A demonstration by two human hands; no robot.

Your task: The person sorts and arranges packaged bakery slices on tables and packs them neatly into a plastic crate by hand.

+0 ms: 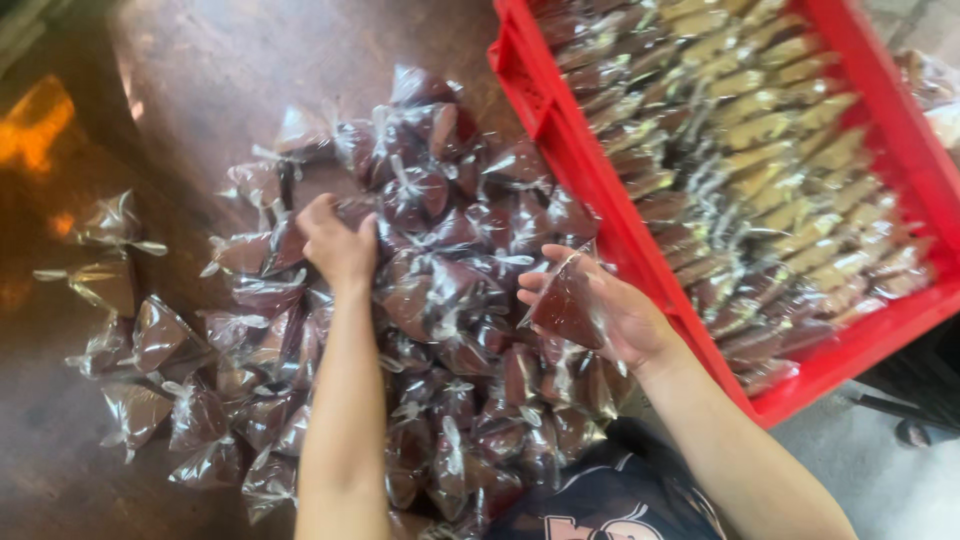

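A big heap of small clear plastic pouches (440, 300) filled with dark red-brown sauce lies on a brown table. My left hand (338, 243) reaches into the heap's upper left part, fingers curled over a pouch there. My right hand (600, 310) is palm up at the heap's right edge and holds one sauce pouch (566, 302). Just right of that hand stands a red plastic crate (590, 170) packed with rows of filled pouches, dark ones on its left, yellowish ones on its right.
Several loose pouches (130, 340) lie scattered at the left on the wet brown tabletop (230, 70). The crate's lower corner overhangs a grey floor (880, 480) at bottom right.
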